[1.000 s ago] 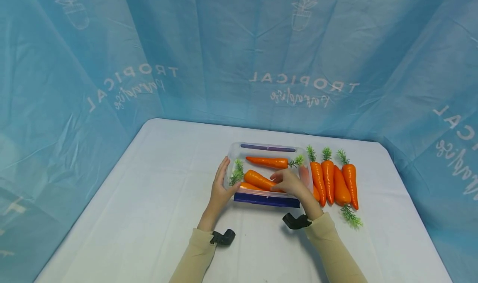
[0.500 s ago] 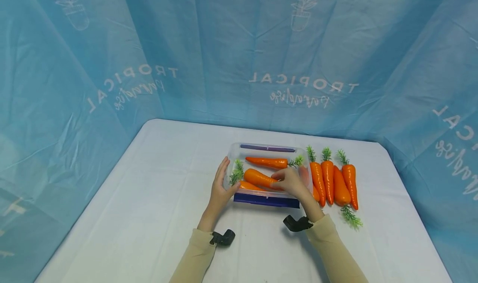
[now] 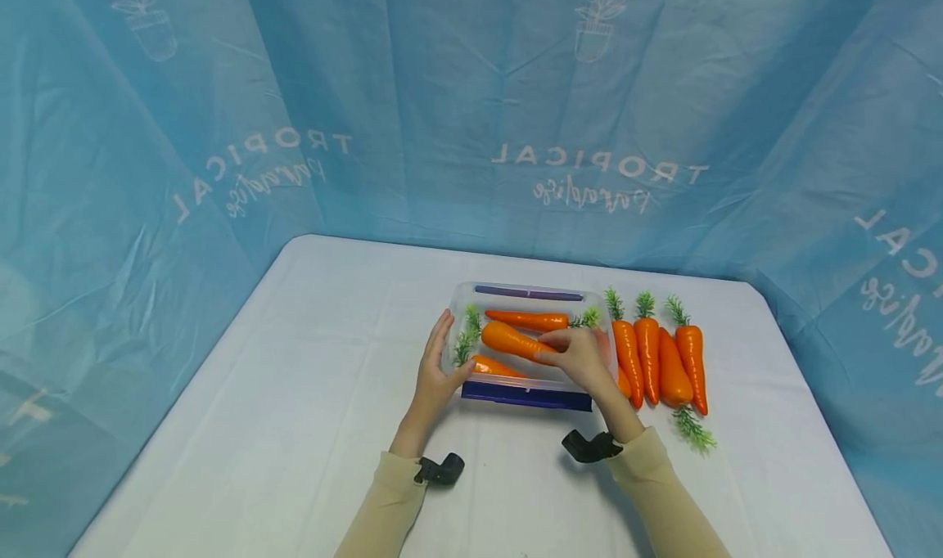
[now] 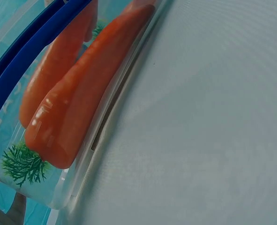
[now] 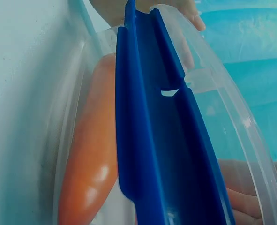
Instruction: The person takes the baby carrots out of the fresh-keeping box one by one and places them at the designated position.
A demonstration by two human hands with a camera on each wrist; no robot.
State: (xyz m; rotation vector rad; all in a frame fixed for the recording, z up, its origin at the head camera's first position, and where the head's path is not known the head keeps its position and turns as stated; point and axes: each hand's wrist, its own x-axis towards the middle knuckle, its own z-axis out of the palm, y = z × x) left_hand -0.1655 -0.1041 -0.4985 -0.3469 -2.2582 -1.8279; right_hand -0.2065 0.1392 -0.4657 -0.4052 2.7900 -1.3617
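A clear plastic box (image 3: 462, 293) with dark blue side latches holds 3 orange carrots with green tops. My right hand (image 3: 578, 357) reaches over the front right of the box and pinches the thin end of the middle carrot (image 3: 508, 339), whose thick end points left. Another carrot (image 3: 495, 368) lies along the front wall and shows large through it in the left wrist view. Along the back is a third carrot (image 3: 526, 321), its leaves to the right. My left hand (image 3: 435, 378) rests against the box's left side, fingers straight along the wall and thumb at the front corner.
Several more carrots (image 3: 647, 362) lie side by side on the white table (image 3: 331, 337), just right of the box. One has its leafy top (image 3: 694, 429) toward me. The front latch (image 3: 526, 396) hangs outward. A blue curtain (image 3: 442, 132) surrounds the table.
The right hand has lifted the middle carrot a little and shifted it toward the back, widening the gap to the front carrot. Left hand and box have stayed in place.
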